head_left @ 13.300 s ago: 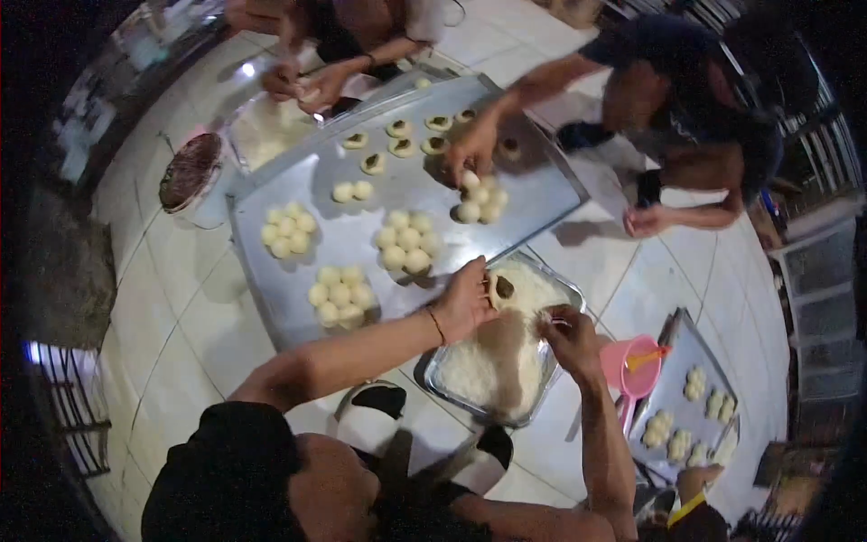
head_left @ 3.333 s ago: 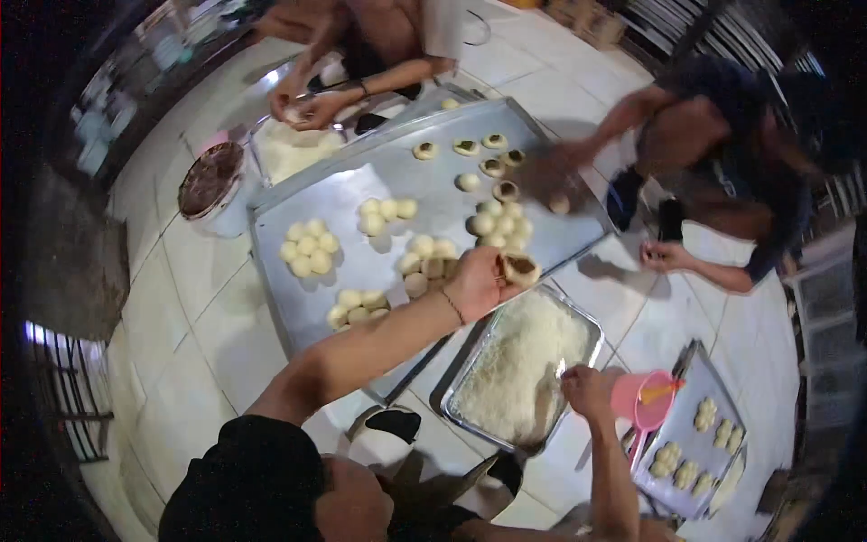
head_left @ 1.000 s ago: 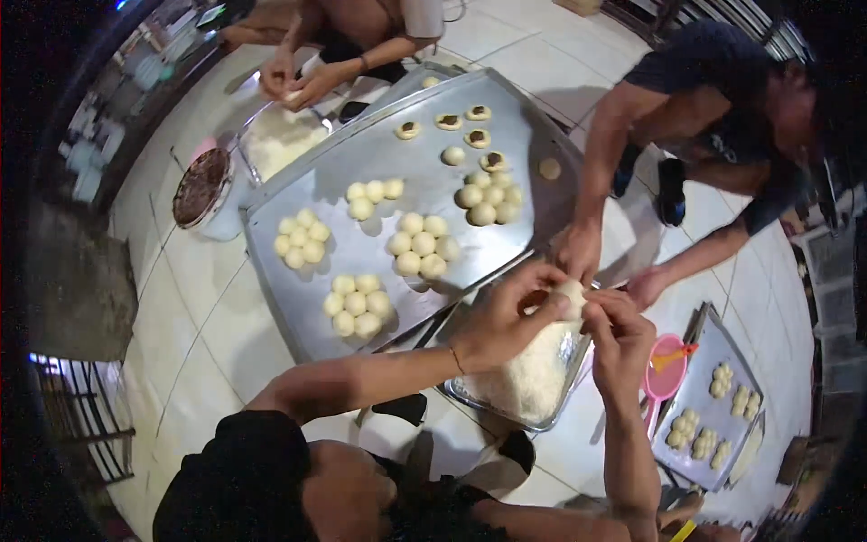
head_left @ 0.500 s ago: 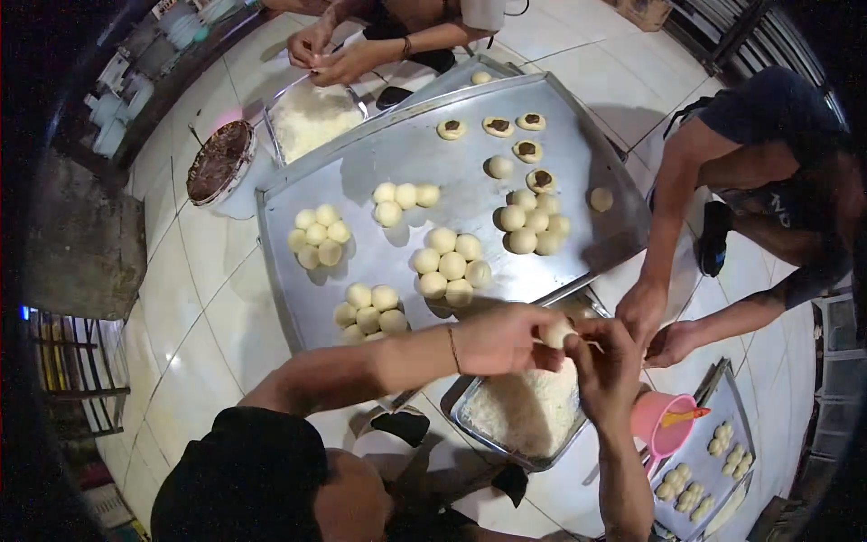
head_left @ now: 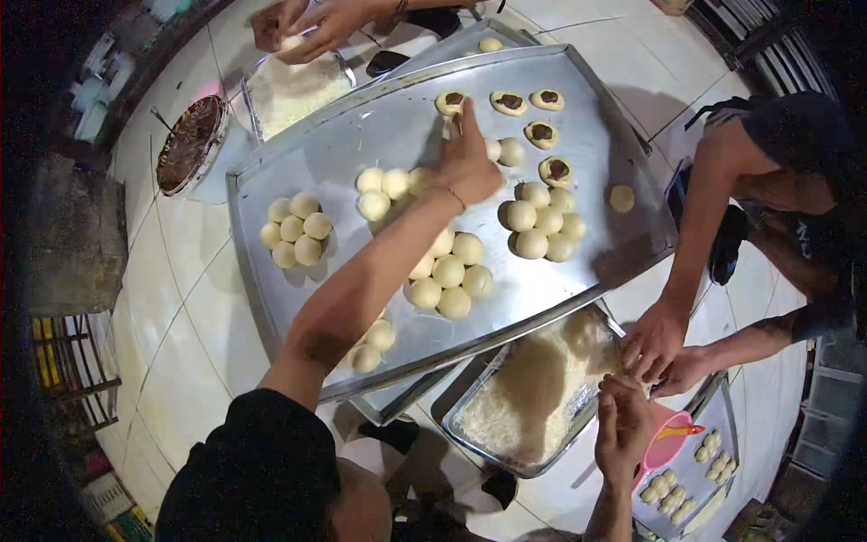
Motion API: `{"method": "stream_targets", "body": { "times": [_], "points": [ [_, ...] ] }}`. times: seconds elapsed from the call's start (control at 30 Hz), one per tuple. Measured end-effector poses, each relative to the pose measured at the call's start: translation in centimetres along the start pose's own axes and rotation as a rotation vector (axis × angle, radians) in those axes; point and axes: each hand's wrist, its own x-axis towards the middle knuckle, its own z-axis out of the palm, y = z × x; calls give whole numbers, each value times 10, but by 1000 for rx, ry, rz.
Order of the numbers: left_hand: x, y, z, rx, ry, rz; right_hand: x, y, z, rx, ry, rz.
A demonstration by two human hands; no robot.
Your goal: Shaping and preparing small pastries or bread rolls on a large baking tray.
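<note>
My left hand (head_left: 468, 172) reaches across the large metal tray (head_left: 334, 163), its index finger stretched to the edge of a flat dough round with dark filling (head_left: 448, 102). Beside its knuckles sit two smooth dough balls (head_left: 512, 152). Several more filled dough rounds (head_left: 541, 135) lie to the right, above a cluster of dough balls (head_left: 547, 220). My right hand (head_left: 621, 429) hovers at the right edge of a smaller tray of pale shreds (head_left: 515, 397), fingers loosely bent, thumb apart, nothing visible in it. My left forearm partly hides other ball clusters (head_left: 450, 271).
A co-worker's hands (head_left: 664, 352) meet close above my right hand. Another person's hands (head_left: 312, 27) work over a second tray of shreds (head_left: 293, 95). A bucket of dark filling (head_left: 192, 144) stands at left. Lower right are a pink jug (head_left: 657, 443) and a tray of dough pieces (head_left: 713, 411).
My hands have parted: the left moved up over the tray to the filled rounds, the right lowered slightly. The dough ball they held has left them; a second ball now sits beside the single one.
</note>
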Motion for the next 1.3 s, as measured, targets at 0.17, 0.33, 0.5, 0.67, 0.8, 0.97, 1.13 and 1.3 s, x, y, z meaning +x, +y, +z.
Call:
{"method": "stream_targets", "body": {
  "times": [0.17, 0.33, 0.5, 0.67, 0.8, 0.97, 1.13, 1.3],
  "points": [
    [69, -47, -19, 161, -167, -256, -36, 72, 47, -283, 82, 140],
    [73, -55, -23, -258, -145, -11, -56, 113, 60, -469, -196, 16],
    [29, 4, -41, -1670, -207, -71, -56, 113, 53, -225, -182, 217],
    [-65, 73, -67, -2129, -521, -135, -58, 107, 46, -421, -228, 12],
    [-146, 95, -75, -2066, -719, -568, -49, 100, 26, -129, -49, 185],
    [-220, 95, -72, -1814, -809, -1018, -34, 78, 6, -36, -73, 301],
    [-250, 105, -65, -1678, -725, -920, -25, 39, 0, 400, 62, 304],
    [-264, 118, -55, -1714, -930, -881, -24, -4, 17, -201, 233, -168]
  ]
}}
